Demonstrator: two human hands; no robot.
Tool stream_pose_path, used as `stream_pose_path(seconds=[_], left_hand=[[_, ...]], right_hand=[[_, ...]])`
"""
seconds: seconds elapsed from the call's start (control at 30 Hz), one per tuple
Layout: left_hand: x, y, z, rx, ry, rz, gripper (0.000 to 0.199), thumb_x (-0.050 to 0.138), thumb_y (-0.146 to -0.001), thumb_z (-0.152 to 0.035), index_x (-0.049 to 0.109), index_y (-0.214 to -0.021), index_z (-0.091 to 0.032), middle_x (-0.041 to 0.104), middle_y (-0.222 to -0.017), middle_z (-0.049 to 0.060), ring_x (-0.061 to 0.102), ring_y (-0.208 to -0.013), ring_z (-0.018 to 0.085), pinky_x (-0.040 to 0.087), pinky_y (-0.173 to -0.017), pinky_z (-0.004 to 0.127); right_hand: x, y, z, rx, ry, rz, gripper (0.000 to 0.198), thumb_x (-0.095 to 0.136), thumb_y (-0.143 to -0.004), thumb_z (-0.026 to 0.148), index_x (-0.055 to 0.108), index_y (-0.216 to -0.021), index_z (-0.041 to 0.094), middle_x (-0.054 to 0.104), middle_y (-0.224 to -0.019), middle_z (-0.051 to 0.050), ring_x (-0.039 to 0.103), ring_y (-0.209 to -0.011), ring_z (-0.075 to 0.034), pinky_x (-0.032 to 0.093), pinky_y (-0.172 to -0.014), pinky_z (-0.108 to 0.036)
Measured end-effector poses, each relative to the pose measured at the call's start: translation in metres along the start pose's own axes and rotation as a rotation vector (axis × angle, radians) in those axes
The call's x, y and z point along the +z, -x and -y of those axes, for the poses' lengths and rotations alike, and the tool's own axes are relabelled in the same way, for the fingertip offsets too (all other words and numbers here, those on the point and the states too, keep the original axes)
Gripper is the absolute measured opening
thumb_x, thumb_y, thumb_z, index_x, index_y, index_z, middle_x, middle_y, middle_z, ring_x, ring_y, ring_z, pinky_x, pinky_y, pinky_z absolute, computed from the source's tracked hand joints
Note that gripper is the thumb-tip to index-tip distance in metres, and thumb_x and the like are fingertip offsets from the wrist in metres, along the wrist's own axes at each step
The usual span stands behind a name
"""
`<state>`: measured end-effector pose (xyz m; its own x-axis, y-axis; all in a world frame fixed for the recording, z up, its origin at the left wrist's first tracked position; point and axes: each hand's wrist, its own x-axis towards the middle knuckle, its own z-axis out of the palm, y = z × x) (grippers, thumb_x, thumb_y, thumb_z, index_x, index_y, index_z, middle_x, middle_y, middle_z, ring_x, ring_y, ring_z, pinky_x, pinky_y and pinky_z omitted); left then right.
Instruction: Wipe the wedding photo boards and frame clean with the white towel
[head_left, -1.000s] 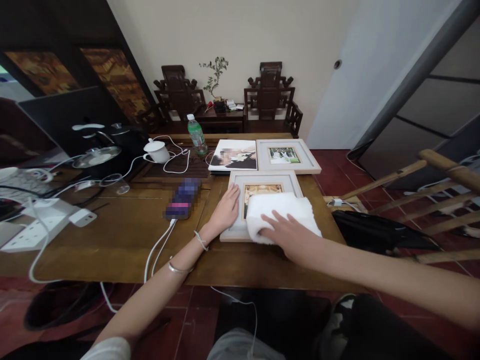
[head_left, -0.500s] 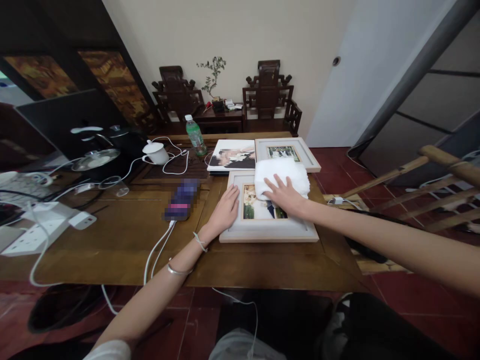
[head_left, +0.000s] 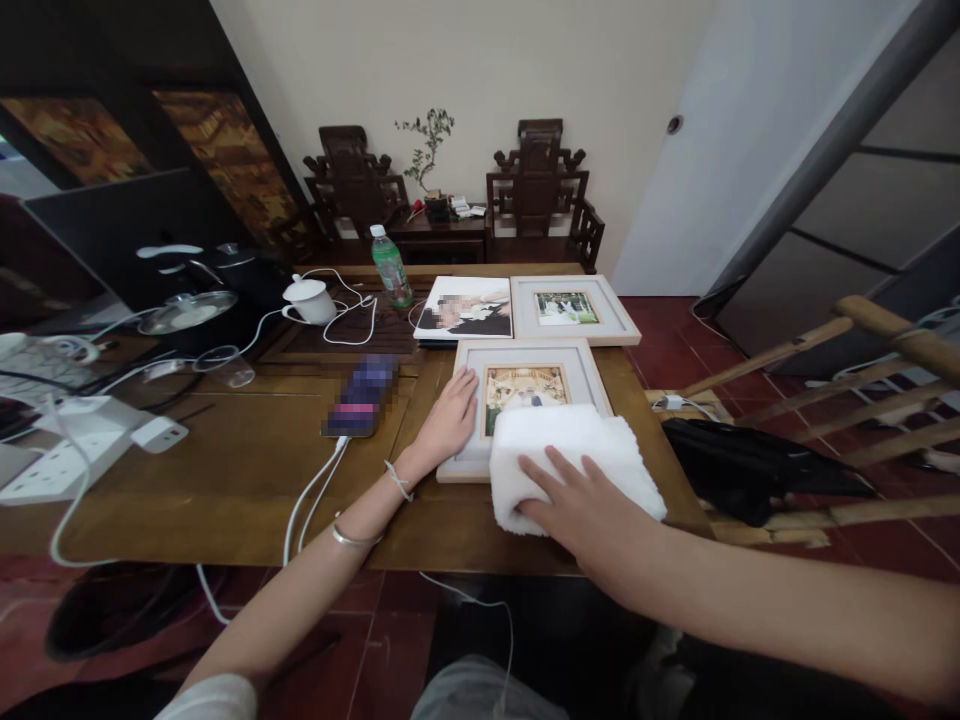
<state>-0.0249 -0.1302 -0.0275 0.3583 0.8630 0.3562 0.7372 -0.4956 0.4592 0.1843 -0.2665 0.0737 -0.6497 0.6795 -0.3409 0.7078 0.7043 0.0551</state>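
A pale wooden picture frame (head_left: 589,385) with a small photo in a wide light mat lies flat near the table's front right. My left hand (head_left: 448,415) rests on its left edge, fingers stretched out flat. My right hand (head_left: 581,500) presses on a folded white towel (head_left: 555,430), fingers spread over the top and the thumb tucked at a fold. The towel covers the frame's lower right part and hangs past its front edge onto the table. Behind lie a second pale frame (head_left: 626,325) and a photo book (head_left: 469,320) with a person on its cover.
Left of my left hand is a phone (head_left: 364,395) on a white cable. Further back stand a green bottle (head_left: 391,268) and a lidded white cup (head_left: 309,300). A power strip (head_left: 67,450), cables and a pot (head_left: 191,315) occupy the left. Bamboo furniture (head_left: 892,330) stands right.
My right hand has drawn the towel toward me, from the frame's upper right to its lower right and over the front edge. The photo's top is now uncovered. My left hand has stayed put.
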Motion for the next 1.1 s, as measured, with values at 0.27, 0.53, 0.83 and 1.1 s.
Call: stream_pose_path(seconds=[0.27, 0.53, 0.83, 1.1], left_hand=[[0.001, 0.000, 0.001, 0.016, 0.019, -0.010, 0.044, 0.033, -0.093, -0.022, 0.047, -0.134, -0.010, 0.045, -0.143, 0.015, 0.029, -0.140, 0.025, 0.026, -0.115, 0.050], [0.001, 0.001, 0.001, 0.008, 0.011, -0.011, 0.045, 0.032, -0.094, -0.023, 0.047, -0.133, -0.008, 0.044, -0.144, 0.016, 0.029, -0.140, 0.025, 0.025, -0.116, 0.047], [0.001, 0.000, 0.000, 0.005, -0.009, -0.001, 0.045, 0.031, -0.094, -0.022, 0.047, -0.132, -0.006, 0.044, -0.143, 0.017, 0.029, -0.140, 0.025, 0.025, -0.116, 0.046], [-0.003, -0.001, -0.007, -0.037, 0.070, -0.018, 0.045, 0.031, -0.095, -0.027, 0.050, -0.131, -0.009, 0.046, -0.143, 0.014, 0.029, -0.140, 0.024, 0.024, -0.116, 0.046]], right_hand=[[0.002, -0.052, -0.052, 0.100, 0.097, -0.180, 0.071, 0.045, -0.072, -0.008, 0.043, -0.138, 0.019, 0.023, -0.154, -0.017, 0.024, -0.136, -0.044, 0.038, -0.097, -0.064], [-0.008, -0.115, -0.106, 0.197, 0.183, -0.313, 0.066, 0.042, -0.078, -0.008, 0.044, -0.137, 0.019, 0.013, -0.156, -0.016, 0.012, -0.139, -0.045, 0.029, -0.098, -0.071], [0.004, -0.065, -0.047, 0.036, 0.134, -0.159, 0.064, 0.050, -0.074, -0.006, 0.049, -0.133, 0.019, 0.020, -0.155, -0.015, 0.019, -0.137, -0.046, 0.030, -0.099, -0.070], [-0.017, -0.015, -0.009, -0.116, -0.084, 0.015, 0.077, 0.057, -0.069, -0.003, 0.041, -0.139, 0.022, 0.020, -0.155, -0.012, 0.022, -0.137, -0.043, 0.038, -0.099, -0.062]])
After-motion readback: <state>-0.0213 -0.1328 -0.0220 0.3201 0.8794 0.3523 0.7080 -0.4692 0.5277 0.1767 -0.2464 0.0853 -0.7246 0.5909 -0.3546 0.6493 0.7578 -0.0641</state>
